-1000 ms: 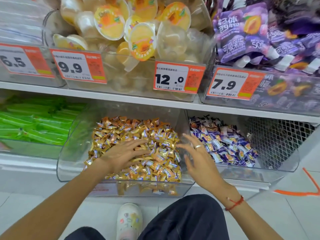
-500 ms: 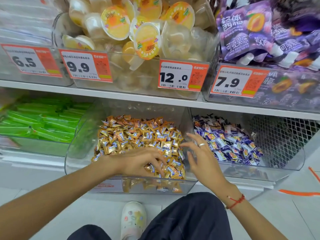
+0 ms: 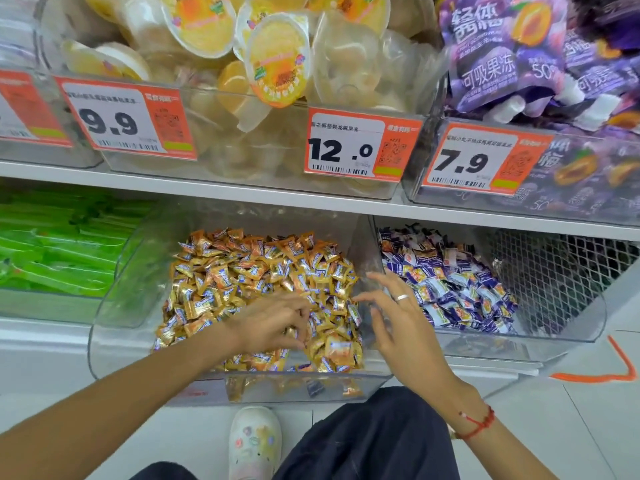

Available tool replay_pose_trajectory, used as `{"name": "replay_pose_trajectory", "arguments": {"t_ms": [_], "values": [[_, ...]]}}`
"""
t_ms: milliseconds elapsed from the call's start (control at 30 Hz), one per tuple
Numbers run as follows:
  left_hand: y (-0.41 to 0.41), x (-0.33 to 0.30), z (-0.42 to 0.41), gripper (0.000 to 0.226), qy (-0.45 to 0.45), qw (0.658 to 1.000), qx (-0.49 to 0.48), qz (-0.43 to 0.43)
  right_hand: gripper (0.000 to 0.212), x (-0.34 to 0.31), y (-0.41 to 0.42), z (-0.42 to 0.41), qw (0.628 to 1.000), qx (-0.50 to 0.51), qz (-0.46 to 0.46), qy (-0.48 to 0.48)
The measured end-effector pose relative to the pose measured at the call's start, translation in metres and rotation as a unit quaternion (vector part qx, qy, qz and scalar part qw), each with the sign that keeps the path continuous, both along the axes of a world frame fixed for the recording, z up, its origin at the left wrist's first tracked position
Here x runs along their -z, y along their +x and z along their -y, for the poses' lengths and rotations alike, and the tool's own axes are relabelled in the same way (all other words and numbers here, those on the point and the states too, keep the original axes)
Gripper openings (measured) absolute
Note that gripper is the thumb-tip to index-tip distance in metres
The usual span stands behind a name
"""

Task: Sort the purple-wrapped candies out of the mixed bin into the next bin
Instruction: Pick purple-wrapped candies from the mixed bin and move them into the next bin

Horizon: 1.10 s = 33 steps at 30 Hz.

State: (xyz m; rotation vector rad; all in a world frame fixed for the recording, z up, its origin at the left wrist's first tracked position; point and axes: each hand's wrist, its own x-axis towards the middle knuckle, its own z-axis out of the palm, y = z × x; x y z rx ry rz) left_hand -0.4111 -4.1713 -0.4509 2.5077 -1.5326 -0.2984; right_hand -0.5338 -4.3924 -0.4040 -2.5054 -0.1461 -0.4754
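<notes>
The mixed bin (image 3: 104, 341) is a clear tub heaped with gold-orange wrapped candies (image 3: 249, 271); a few purple-wrapped candies (image 3: 314, 388) show through its front wall. My left hand (image 3: 270, 323) lies on the heap near the front right, fingers curled down into the candies; whether it holds one is hidden. My right hand (image 3: 398, 320) hovers over the wall between the two bins, fingers spread and empty, a ring on one finger. To the right, the neighbouring bin (image 3: 540, 348) holds purple-and-white wrapped candies (image 3: 450, 289).
A shelf edge (image 3: 242, 195) runs just above both bins, carrying tubs of jelly cups (image 3: 277, 60) and purple pouches (image 3: 502, 53) with price tags. Green packs (image 3: 59, 244) fill the bin on the left. Wire mesh (image 3: 554, 271) lines the right bin. My knee (image 3: 363, 441) and shoe (image 3: 254, 441) are below.
My left hand slid from the middle of the heap to its front right and its fingers curled in. My right hand stayed open beside the divider. The camera moved closer.
</notes>
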Motion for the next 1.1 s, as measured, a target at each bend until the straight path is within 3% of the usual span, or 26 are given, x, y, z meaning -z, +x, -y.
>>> {"name": "replay_pose_trajectory", "arguments": {"t_ms": [167, 267, 333, 400, 467, 567, 667, 733, 833, 933, 1033, 1100], "values": [[0.004, -0.017, -0.008, 0.028, -0.021, 0.993, -0.046, 0.109, 0.028, -0.004, -0.001, -0.003, 1.000, 0.003, 0.001, -0.007], [0.006, -0.032, -0.016, 0.024, -0.001, 0.991, -0.093, 0.101, 0.028, -0.004, -0.002, -0.003, 1.000, 0.005, -0.001, -0.008], [0.000, -0.041, -0.014, 0.029, -0.008, 0.997, -0.072, 0.029, 0.028, -0.004, -0.001, -0.004, 1.000, 0.011, -0.002, -0.008], [-0.013, -0.048, -0.004, 0.031, -0.010, 0.993, -0.027, -0.117, 0.027, -0.004, -0.002, -0.005, 1.000, 0.013, 0.000, -0.004], [-0.026, -0.044, 0.009, 0.034, 0.047, 0.983, 0.021, -0.177, 0.027, -0.005, -0.002, -0.005, 1.000, 0.011, 0.005, 0.000], [-0.033, -0.029, 0.021, 0.029, 0.089, 0.987, 0.051, -0.127, 0.026, -0.007, -0.003, -0.004, 1.000, 0.010, 0.005, -0.010], [-0.031, -0.027, 0.019, 0.028, 0.066, 0.995, 0.046, -0.052, 0.027, -0.007, -0.004, -0.002, 1.000, 0.013, -0.010, -0.022], [-0.026, -0.033, 0.011, 0.030, 0.053, 0.998, 0.008, -0.045, 0.026, -0.006, -0.003, -0.001, 0.999, 0.010, -0.019, -0.029], [-0.027, -0.049, -0.005, 0.037, -0.046, 0.987, -0.121, -0.095, 0.022, -0.008, -0.005, -0.002, 0.999, 0.020, 0.000, -0.034], [-0.050, -0.067, -0.011, 0.036, -0.231, 0.933, -0.244, -0.131, 0.026, -0.019, -0.014, -0.016, 0.993, 0.084, 0.080, -0.017], [-0.080, -0.078, 0.004, 0.035, -0.358, 0.891, -0.255, -0.114, 0.046, -0.032, -0.019, -0.039, 0.994, 0.095, 0.038, 0.041], [-0.090, -0.083, 0.016, 0.030, -0.397, 0.876, -0.238, -0.132, 0.042, -0.039, -0.018, -0.047, 0.987, 0.070, -0.012, 0.141]]}}
